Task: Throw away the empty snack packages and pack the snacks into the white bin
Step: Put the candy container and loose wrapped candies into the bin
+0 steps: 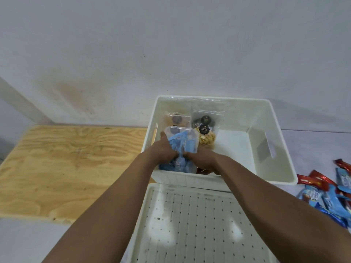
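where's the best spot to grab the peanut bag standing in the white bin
Take the peanut bag by its upper part, around the black label, coming straight down from above. It stands upright against the other clear packs, with its lower half wedged beside the blue packets that both hands are pressing in. The open right half of the white bin probably leaves room for fingers on that side.
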